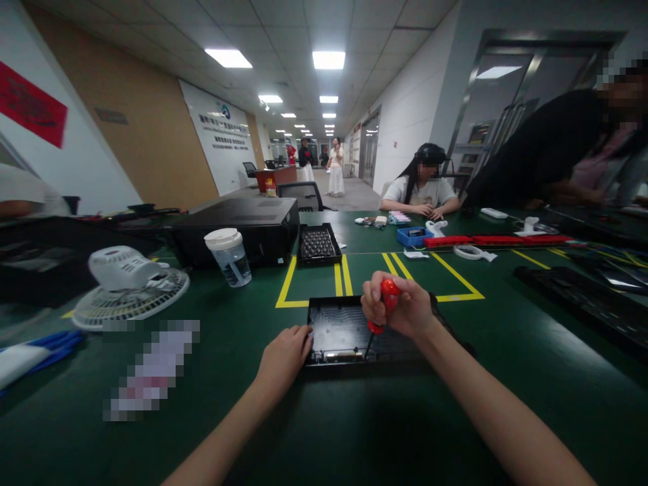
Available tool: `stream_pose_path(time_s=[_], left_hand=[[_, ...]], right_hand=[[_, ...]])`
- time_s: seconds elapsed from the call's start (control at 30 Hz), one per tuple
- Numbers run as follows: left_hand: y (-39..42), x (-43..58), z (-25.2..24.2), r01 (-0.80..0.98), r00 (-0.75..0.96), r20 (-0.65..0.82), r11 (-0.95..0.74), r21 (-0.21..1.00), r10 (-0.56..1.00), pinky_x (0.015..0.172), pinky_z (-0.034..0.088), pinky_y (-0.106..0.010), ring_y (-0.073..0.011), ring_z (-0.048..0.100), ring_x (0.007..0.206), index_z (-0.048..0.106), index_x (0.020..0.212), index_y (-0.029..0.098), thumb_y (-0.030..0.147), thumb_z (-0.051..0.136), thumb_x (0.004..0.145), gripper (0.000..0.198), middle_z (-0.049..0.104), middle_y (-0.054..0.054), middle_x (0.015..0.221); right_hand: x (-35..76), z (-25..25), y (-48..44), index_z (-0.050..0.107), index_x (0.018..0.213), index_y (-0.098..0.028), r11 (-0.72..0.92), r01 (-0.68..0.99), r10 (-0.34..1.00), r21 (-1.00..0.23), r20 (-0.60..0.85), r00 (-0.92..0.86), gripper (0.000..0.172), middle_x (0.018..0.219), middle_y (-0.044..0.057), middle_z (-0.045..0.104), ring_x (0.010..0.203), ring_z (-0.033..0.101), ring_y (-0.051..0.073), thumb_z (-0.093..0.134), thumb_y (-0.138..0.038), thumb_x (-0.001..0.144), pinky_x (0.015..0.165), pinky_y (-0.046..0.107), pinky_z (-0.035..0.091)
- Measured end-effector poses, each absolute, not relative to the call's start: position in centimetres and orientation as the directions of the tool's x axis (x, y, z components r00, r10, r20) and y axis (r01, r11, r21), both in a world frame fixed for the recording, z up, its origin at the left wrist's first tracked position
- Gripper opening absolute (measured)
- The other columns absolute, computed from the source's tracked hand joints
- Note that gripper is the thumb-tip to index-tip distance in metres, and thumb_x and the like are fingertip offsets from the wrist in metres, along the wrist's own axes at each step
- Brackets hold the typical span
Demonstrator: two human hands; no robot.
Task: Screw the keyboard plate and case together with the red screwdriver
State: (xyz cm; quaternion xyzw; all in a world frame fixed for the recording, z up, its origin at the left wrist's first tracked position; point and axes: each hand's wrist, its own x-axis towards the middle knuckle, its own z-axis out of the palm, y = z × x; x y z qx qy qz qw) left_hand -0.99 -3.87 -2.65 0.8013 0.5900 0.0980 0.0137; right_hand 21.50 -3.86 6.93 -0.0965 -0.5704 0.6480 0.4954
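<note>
"What lies nearest to us?"

"Two bare forearms point(486, 398), coming in from five and seven o'clock over one dark green table point(374, 439)."

"And how many things are there?"

"One screwdriver point(375, 329) and one black panel point(337, 327), which lies in the middle, so I take it as centre of the dial. Near twelve there is one pocketed tray point(320, 244); at ten, one cup point(229, 258); at nine, one fan point(124, 266); at one, one blue box point(411, 236)."

"How are the two hands?"

"The right hand point(402, 307), at two o'clock, is closed around the screwdriver, which points downward. Whether its tip touches the panel, I cannot tell. The left hand point(286, 354), at about eight, grips nothing fully; its fingers are half bent and rest on the panel's left edge."

"Of which materials?"

"The panel is glossy, shallow and rectangular, with a raised rim. The screwdriver has a smooth red handle and a thin dark shaft. The cup is clear with a white lid, and the fan has a round white grille."
</note>
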Motion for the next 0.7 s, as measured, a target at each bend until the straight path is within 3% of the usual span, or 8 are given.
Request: stream_pose_path(time_s=[0.4, 0.7], left_hand=[[-3.8, -0.9, -2.7, 0.942, 0.281, 0.137, -0.3, 0.149, 0.95, 0.075, 0.045, -0.026, -0.0161, 0.057, 0.093, 0.054, 0.109, 0.024, 0.034, 0.032, 0.089, 0.032, 0.061, -0.005, 0.103], [-3.8, -1.1, -3.1, 0.941, 0.287, 0.156, -0.309, 0.138, 0.945, 0.075, 0.045, -0.026, -0.0161, 0.057, 0.092, 0.054, 0.108, 0.024, 0.034, 0.033, 0.088, 0.03, 0.061, -0.004, 0.103]], right_hand=[[20.9, 6.4, -3.4, 0.052, 0.066, -0.017, 0.117, -0.528, 0.74, -0.841, 0.428, -0.518, 0.032, 0.049, -0.003, 0.044, 0.035, 0.038, 0.008, 0.036, -0.042, 0.077, 0.038, 0.021, 0.032], [20.0, 6.3, -2.9, 0.047, 0.071, -0.019, 0.158, -0.494, 0.856, -0.855, 0.368, -0.364, 0.031, 0.051, -0.005, 0.042, 0.035, 0.035, 0.007, 0.036, -0.047, 0.08, 0.039, 0.021, 0.03]])
